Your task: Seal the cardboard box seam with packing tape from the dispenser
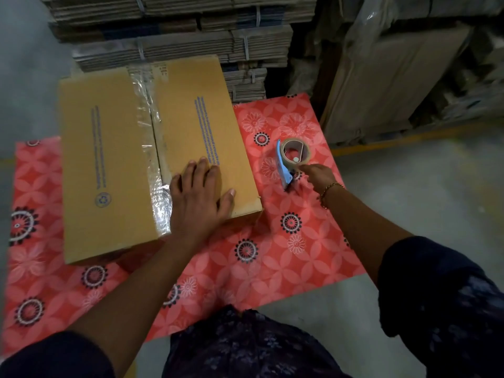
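Note:
A closed brown cardboard box lies on a red flowered mat. Clear packing tape runs along its centre seam from the far edge to the near edge. My left hand rests flat, fingers spread, on the box's right flap near the front corner, just right of the tape. To the right of the box, a blue tape dispenser with a roll of brownish tape sits on the mat. My right hand is at its handle, fingers curled on it.
Strapped bundles of flattened cardboard are stacked right behind the box. Plastic-wrapped cardboard sheets lean at the back right. Grey concrete floor with a yellow line surrounds the mat.

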A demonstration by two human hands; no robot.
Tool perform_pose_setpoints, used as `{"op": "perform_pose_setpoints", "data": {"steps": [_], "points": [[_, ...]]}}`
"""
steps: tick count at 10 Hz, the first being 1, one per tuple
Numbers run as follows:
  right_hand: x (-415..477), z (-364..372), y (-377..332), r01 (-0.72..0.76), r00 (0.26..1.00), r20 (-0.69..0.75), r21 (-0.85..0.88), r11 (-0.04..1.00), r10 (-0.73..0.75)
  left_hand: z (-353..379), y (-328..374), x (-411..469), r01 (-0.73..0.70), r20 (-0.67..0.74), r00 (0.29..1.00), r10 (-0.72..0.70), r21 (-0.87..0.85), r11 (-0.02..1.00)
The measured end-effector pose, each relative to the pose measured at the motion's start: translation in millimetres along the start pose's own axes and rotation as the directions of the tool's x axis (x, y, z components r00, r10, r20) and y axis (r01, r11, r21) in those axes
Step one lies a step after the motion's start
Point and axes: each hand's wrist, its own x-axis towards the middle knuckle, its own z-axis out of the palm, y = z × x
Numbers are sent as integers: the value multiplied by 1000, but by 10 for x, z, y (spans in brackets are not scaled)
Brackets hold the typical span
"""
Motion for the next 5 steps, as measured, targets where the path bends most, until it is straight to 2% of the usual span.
{"op": "perform_pose_setpoints", "data": {"steps": [1,3,5], "points": [[-63,-140,-17,88,996,41,-144,986,-83,-34,20,-17,2,17,1000,-2,-6,1000],[-433,-438,-167,250,966,141,-279,927,-218,-138,23,-21,19,111,994,-16,-29,999],[-796,-609,-434,513,854,180,-446,733,-488,-479,-7,24,22,46,999,-19,-69,997]]}}
